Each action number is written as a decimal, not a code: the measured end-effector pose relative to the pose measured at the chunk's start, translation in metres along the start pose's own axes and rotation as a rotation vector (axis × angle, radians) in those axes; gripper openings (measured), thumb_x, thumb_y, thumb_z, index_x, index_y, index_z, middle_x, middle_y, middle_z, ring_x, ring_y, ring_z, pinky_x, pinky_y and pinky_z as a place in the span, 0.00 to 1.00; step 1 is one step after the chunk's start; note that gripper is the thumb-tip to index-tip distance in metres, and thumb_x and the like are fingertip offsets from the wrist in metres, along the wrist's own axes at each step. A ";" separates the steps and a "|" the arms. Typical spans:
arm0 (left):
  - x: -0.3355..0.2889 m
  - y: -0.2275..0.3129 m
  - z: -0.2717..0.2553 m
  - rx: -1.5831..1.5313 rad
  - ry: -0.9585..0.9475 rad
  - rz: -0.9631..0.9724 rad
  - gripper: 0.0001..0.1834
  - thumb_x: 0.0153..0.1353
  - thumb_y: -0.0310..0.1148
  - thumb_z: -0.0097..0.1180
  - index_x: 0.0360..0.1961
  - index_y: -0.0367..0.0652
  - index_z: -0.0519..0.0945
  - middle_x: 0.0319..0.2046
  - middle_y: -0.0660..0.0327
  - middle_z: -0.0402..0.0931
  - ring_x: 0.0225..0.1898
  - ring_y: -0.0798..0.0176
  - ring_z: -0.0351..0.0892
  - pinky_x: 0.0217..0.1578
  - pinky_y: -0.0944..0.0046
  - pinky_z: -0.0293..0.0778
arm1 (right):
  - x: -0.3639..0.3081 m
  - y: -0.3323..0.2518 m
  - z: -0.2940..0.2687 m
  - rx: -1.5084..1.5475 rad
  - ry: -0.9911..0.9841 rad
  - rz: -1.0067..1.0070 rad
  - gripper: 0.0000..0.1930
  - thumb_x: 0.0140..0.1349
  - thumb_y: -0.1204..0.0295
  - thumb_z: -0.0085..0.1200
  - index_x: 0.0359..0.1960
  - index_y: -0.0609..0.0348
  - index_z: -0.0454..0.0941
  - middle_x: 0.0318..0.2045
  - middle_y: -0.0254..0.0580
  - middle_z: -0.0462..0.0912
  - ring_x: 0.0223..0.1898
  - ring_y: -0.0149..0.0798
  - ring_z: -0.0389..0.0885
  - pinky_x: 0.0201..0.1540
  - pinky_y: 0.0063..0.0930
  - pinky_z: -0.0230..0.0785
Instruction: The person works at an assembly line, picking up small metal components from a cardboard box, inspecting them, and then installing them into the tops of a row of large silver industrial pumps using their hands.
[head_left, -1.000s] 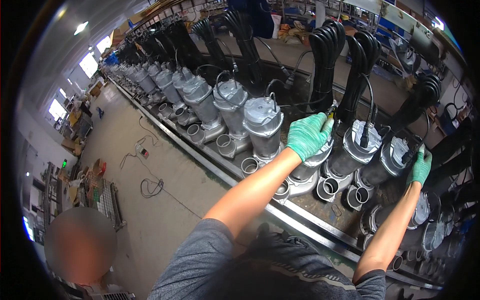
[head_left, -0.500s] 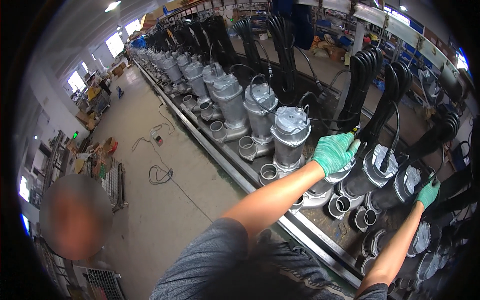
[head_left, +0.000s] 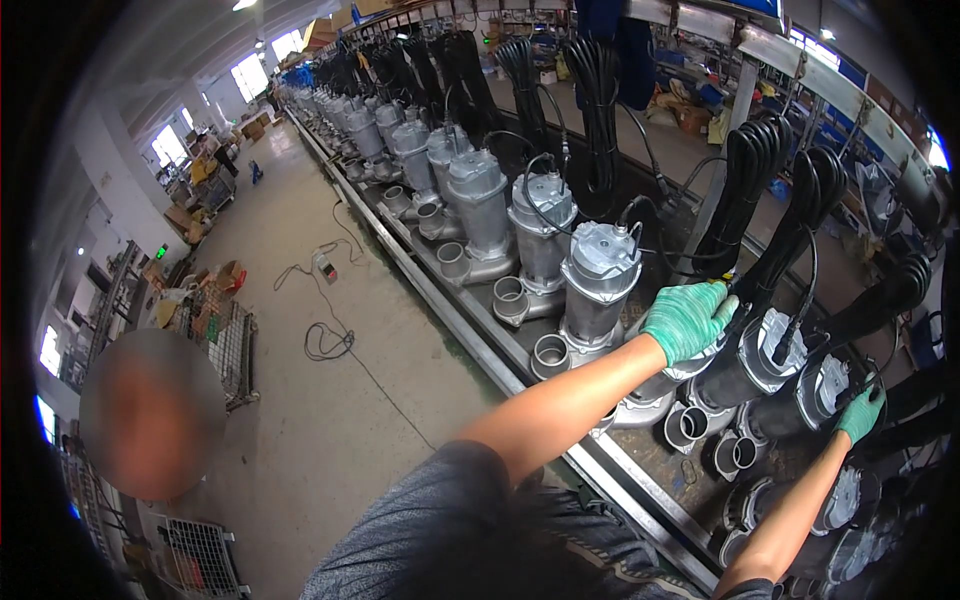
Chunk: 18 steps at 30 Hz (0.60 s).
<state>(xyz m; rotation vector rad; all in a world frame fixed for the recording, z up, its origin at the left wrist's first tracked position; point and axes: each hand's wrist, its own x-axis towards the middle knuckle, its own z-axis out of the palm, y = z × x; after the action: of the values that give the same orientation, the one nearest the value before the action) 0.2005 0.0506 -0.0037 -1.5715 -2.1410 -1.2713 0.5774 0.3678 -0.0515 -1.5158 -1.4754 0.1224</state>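
Grey metal pumps with round outlet flanges stand in a long row, coiled black cables rising behind them. My left hand (head_left: 690,320), in a green glove, lies over the top of one pump (head_left: 662,386), its fingers bent down; what they grip is hidden. A yellow bit shows just beyond the fingertips, below a hanging cable coil (head_left: 750,185). Farther right, my gloved right hand (head_left: 860,412) is closed beside the top of another pump (head_left: 832,382), at the lower end of a thin black cable (head_left: 893,345). Between my hands is one more pump (head_left: 780,340).
A metal rail (head_left: 470,340) edges the row on my side. Thin cords (head_left: 328,342) and a small device (head_left: 326,268) lie on the floor at left. Wire cages (head_left: 236,355) stand along the left side. A metal beam (head_left: 830,85) crosses above the cables.
The whole view has shifted slightly, so the pumps appear farther right and lower. Both hands stay at the same pumps, with little visible movement.
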 end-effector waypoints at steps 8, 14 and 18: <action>0.004 0.003 0.003 -0.045 0.029 0.030 0.16 0.70 0.45 0.53 0.31 0.45 0.78 0.27 0.51 0.81 0.31 0.42 0.82 0.31 0.45 0.76 | -0.014 0.001 -0.013 0.144 0.109 0.021 0.34 0.71 0.43 0.49 0.61 0.64 0.77 0.53 0.58 0.84 0.54 0.53 0.83 0.55 0.39 0.74; 0.002 0.004 0.003 -0.029 0.031 0.028 0.16 0.70 0.45 0.53 0.30 0.45 0.78 0.26 0.51 0.80 0.30 0.42 0.82 0.31 0.45 0.76 | -0.023 0.007 -0.013 0.022 0.062 -0.169 0.31 0.75 0.49 0.46 0.62 0.67 0.76 0.59 0.56 0.81 0.58 0.51 0.81 0.60 0.37 0.71; 0.000 0.002 0.004 -0.030 0.036 0.045 0.17 0.70 0.45 0.53 0.30 0.44 0.78 0.26 0.51 0.80 0.30 0.42 0.82 0.31 0.45 0.76 | -0.022 0.015 -0.017 0.684 -0.102 0.065 0.29 0.75 0.53 0.50 0.64 0.68 0.72 0.58 0.51 0.81 0.57 0.44 0.79 0.62 0.35 0.70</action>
<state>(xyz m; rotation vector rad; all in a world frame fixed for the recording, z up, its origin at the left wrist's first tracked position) 0.2035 0.0538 -0.0051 -1.5866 -2.0631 -1.3130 0.5933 0.3444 -0.0644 -1.0032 -1.2752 0.6795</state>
